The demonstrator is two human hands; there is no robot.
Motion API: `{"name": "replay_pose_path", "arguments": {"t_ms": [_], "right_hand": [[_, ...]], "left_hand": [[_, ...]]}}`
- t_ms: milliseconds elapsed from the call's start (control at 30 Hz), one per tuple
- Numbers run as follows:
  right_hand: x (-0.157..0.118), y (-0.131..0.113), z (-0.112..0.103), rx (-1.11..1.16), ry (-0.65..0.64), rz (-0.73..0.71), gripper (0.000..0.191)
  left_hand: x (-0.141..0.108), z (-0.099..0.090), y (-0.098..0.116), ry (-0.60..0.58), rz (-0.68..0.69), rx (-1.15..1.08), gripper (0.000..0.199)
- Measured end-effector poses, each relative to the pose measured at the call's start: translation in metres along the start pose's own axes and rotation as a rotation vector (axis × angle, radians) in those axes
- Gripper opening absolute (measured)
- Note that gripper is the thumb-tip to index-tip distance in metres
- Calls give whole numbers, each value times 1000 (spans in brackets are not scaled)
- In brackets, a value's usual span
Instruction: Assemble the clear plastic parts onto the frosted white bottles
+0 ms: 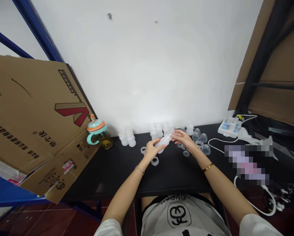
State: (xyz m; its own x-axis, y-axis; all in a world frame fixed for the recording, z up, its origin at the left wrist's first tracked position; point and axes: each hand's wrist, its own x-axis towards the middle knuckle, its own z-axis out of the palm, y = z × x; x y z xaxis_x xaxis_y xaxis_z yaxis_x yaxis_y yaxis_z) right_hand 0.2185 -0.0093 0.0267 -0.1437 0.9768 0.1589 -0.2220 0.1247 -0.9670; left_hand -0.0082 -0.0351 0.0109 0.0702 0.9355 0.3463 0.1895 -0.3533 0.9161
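Observation:
Above the middle of the black table, a whitish baby bottle (162,143) lies tilted between my two hands, its clear cap end up and to the right. My left hand (153,149) is wrapped round the bottle's body. The fingers of my right hand (182,138) are closed on the clear cap (170,134). Below my left hand lies a translucent ring (155,161), with another ring (143,150) to its left. Under my right wrist are a small ring (185,153) and several clear dome caps (203,137). More whitish bottles (156,130) stand behind my hands.
A group of bottles (127,137) stands by the wall, left of my hands. Further left, a teal-lidded jug (99,132) leans near a large cardboard box (33,118). A white power strip (229,127) with cables and a pixelated object (247,164) lie on the right of the table (107,177).

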Motion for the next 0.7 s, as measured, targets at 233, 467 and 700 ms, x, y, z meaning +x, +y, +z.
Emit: {"name": "replay_pose_path", "arguments": {"t_ms": [233,467,700], "right_hand": [[2,3,-3,-25,-14,-16,46],[2,0,-2,-50,-47,-29,52],[-4,-8,-4,-149,-112,-88,58]], "left_hand": [[2,0,-2,-52,-10,-74,45],[-1,-4,5,-11,8,-32,47],[-1,-11,13,42,74,131,48]]}}
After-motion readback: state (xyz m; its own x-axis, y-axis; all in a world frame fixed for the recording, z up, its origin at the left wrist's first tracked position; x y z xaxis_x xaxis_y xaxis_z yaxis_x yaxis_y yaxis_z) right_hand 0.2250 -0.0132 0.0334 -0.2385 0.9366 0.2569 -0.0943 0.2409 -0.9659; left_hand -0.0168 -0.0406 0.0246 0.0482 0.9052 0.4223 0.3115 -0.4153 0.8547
